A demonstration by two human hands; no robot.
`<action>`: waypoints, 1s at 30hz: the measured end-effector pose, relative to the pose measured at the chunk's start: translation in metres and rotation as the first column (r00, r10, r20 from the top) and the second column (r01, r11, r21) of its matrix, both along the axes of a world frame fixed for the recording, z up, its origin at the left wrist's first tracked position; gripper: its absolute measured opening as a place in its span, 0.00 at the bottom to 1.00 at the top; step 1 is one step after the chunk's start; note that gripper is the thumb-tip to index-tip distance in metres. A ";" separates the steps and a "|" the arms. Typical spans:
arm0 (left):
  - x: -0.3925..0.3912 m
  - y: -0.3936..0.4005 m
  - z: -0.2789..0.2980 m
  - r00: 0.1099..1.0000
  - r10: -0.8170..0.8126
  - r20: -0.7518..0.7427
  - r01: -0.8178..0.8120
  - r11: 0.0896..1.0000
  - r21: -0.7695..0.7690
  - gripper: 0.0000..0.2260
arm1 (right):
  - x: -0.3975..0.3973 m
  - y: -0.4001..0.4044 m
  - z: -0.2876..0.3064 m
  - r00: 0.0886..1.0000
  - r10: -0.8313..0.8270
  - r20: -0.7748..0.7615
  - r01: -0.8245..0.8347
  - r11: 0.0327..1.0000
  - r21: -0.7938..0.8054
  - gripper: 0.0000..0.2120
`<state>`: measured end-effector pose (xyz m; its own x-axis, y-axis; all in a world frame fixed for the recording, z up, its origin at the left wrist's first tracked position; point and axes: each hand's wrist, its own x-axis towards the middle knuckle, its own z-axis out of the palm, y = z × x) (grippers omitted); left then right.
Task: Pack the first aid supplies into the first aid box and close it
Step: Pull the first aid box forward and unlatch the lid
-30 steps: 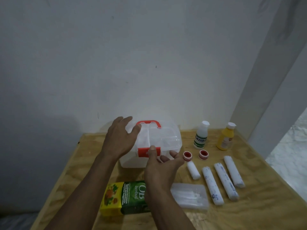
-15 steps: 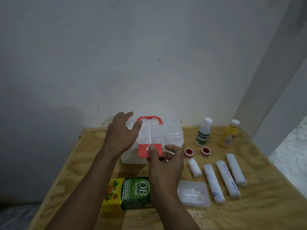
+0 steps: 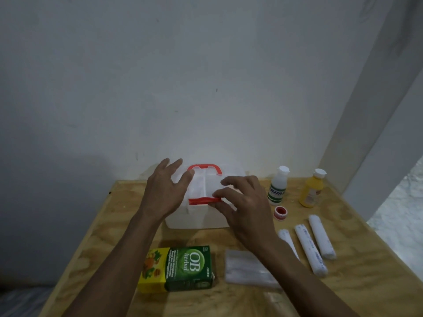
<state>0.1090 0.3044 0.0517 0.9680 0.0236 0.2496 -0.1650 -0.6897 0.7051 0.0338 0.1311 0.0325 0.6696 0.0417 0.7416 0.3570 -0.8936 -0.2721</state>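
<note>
Plywood forms the worktop (image 3: 357, 277) under my arms, pushed against a pale grey wall (image 3: 160, 88). Toward its far edge, close to the wall, stands the first aid box (image 3: 196, 213), a clear plastic case with a red handle (image 3: 204, 168) arched over its lid. Its red latch (image 3: 201, 200) on the front is tipped up so that it juts out level.

My left hand (image 3: 166, 191) lies on the left end of the lid, fingers spread loosely apart and gripping nothing. My right hand (image 3: 245, 204) reaches across the right half of the box; its thumb and forefinger are pinched together on the right end of the latch, the other fingers curled above the lid.

Just right of the box a white bottle (image 3: 278, 186) with a green label stands upright, and a yellow bottle (image 3: 312, 189) with a white cap stands beyond it, near the worktop's right edge. A small red tape roll (image 3: 279, 212) sits in front of the white bottle. Nearer to me on the right lie three white bandage rolls (image 3: 310, 249) side by side, the leftmost partly hidden by my right forearm.

Closest to me, a green and yellow medicine carton (image 3: 178, 268) lies flat in front of the box, and a clear plastic packet (image 3: 242, 268) lies just to its right, half under my right forearm.
</note>
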 end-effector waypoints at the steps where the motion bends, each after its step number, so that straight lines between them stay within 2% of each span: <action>1: 0.000 0.000 0.000 1.000 0.004 0.005 -0.004 1.000 -0.011 0.25 | 0.002 -0.004 0.000 1.000 0.022 -0.002 -0.022 1.000 -0.018 0.08; 9: -0.010 0.001 -0.003 0.996 0.058 0.063 -0.051 0.992 -0.113 0.23 | 0.005 -0.007 0.003 0.991 0.117 -0.061 -0.115 0.993 0.038 0.07; 16: -0.020 0.008 0.000 0.994 0.069 0.086 -0.045 0.964 -0.261 0.29 | 0.009 -0.005 0.034 0.990 0.126 -0.056 -0.119 0.986 0.117 0.07; 19: -0.024 0.012 -0.002 0.997 0.054 0.053 -0.032 0.938 -0.345 0.34 | 0.021 -0.004 0.069 0.984 0.125 -0.129 -0.095 0.972 0.217 0.09; 23: -0.026 0.015 -0.014 1.000 0.001 -0.014 -0.004 0.974 -0.228 0.40 | 0.058 -0.003 0.109 0.965 0.118 -0.233 -0.038 0.947 0.320 0.10; 27: -0.027 0.013 -0.022 0.998 -0.056 -0.025 0.054 0.996 -0.068 0.39 | 0.096 -0.004 0.124 0.967 0.098 -0.237 0.008 0.912 0.410 0.09; 30: -0.025 0.012 -0.024 0.998 -0.051 -0.037 0.051 0.999 -0.008 0.38 | 0.119 -0.003 0.128 0.966 0.065 -0.249 0.055 0.893 0.447 0.10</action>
<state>0.0837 0.3168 0.0272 0.9765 -0.0241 0.2139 -0.1736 -0.6762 0.7160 0.1529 0.1279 0.1610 0.8354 -0.2497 0.4896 0.2276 -0.6536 -0.7218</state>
